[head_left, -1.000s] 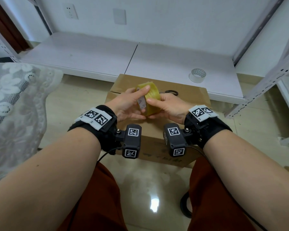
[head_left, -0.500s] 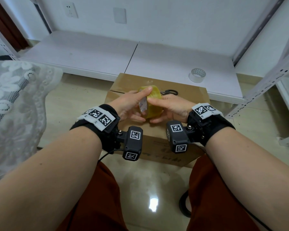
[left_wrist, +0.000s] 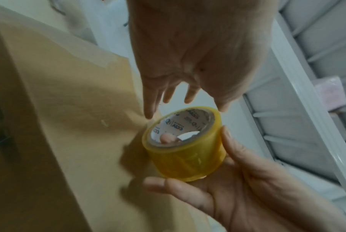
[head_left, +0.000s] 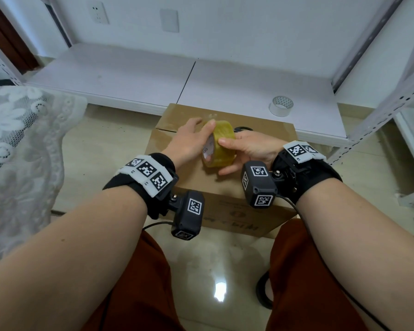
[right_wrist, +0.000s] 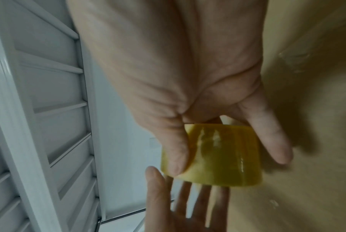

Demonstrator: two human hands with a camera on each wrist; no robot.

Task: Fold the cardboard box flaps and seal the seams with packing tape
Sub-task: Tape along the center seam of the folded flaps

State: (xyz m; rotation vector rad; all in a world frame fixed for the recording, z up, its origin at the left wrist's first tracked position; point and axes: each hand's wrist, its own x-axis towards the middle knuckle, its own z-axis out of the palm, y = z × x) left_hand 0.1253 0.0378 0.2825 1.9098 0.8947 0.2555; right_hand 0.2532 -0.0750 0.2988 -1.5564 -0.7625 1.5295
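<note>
A: Left edge of the head view?
B: White lace cloth (head_left: 17, 149) hung at the far left, over the tiled floor (head_left: 105, 144). Past it a low white shelf board (head_left: 134, 75) ran along the far wall.

A: Left hand?
B: The left hand (head_left: 185, 142) was over the cardboard box (head_left: 191, 180), fingers straight and spread apart, clamping nothing. Its thumb tip sat at the top edge of the yellow tape roll (head_left: 219, 146); can't tell if it actually touched. The wrist view showed the fingers (left_wrist: 150, 100) pointing toward the roll's open core.

A: Box state?
B: Flaps were folded down flat on top. Clear tape already lay across the far-left part of the top (left_wrist: 73, 47). The box sat on the floor between the person's knees and the shelf board.

A: Where was the roll?
B: Just above the middle of the box top, held on its side, core facing left. White printed core liner was visible inside (left_wrist: 186, 124).

A: Right hand?
B: The right hand (head_left: 251, 149) gripped the roll, thumb on the upper side, fingers curled underneath. Right wrist view confirmed: thumb (right_wrist: 176, 150) pressed along the roll's outer wrap (right_wrist: 217, 153).

A: Anything further right?
B: Black scissor handle (head_left: 243, 129) poked out on the box top behind the roll. A second, whitish tape roll (head_left: 281, 106) stood on the shelf board, well apart from the box. Grey metal rack post (head_left: 387, 108) at far right.
</note>
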